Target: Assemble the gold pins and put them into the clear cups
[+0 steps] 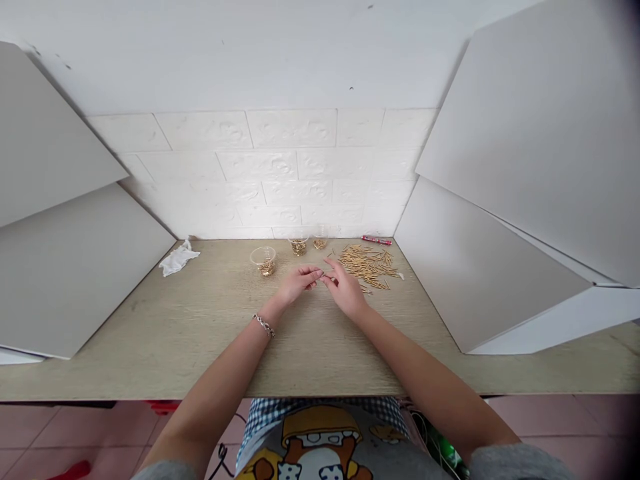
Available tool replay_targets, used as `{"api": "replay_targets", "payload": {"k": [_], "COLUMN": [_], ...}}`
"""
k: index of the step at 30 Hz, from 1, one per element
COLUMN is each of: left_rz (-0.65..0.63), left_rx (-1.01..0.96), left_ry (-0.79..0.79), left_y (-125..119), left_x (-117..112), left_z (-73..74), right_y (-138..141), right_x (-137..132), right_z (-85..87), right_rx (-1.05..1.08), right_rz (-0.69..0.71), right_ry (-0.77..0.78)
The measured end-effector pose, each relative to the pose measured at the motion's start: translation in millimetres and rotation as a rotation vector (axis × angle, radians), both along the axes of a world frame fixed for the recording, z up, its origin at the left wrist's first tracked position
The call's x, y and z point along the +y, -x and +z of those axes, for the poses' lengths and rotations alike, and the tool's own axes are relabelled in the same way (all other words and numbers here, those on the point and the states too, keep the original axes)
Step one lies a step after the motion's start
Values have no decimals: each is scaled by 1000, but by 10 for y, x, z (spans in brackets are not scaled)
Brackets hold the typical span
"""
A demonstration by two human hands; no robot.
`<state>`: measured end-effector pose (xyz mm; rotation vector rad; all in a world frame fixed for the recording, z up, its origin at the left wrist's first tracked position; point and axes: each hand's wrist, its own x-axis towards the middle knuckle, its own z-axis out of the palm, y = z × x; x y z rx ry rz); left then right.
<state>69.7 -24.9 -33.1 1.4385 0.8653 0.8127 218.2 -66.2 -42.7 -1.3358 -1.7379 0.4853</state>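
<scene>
My left hand, with a bracelet at the wrist, is closed in a pinch over the middle of the table. My right hand meets it from the other side, thumb and a finger pinched, another finger stretched forward. Something tiny and thin seems to lie between the fingertips; its kind is too small to tell. Just beyond the right hand spreads a loose pile of thin gold-coloured pins. A clear plastic cup with small gold pieces stands ahead of my left hand. Two more cups, a middle one and a smaller one, hold similar pieces.
A red patterned tube-shaped thing lies by the wall behind the pile. At the left rests a crumpled white tissue. Pale panels, one on the left and one on the right, flank the wooden table. A white brick-patterned wall closes the back.
</scene>
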Motion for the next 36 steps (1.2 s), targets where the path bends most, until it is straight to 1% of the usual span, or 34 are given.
{"api": "replay_targets", "payload": {"k": [5,9,13,17,19,23,26,31,36], "left_rz": [18,3,-31,-50,-75,-113,-79,-1,54], "left_rx": [68,169,260,347,347,324,323,238,213], "left_ry": [-3,-24,-52,-148,-190,-211,-218,-219,-218], "left_y": [24,57,89,110,111,96,77,42,25], "left_x": [-24,-26,-21,-1,11,20,2,-48,-62], "left_z": [63,108,115,97,85,61,69,146,177], "right_y": [-9,-8,-4,1,0,-14,-28,-32,-6], "right_x": [-38,-32,-26,-38,-42,-32,-14,7,17], "right_z": [36,37,39,57,64,65,59,50,36], "right_rx": [-218,-352,-487,-615,-637,-575,-433,-167,-42], "right_rz": [2,0,3,7,11,9,5,-51,-40], "right_ry": [-22,-31,-29,-48,-53,-11,14,3,-60]}}
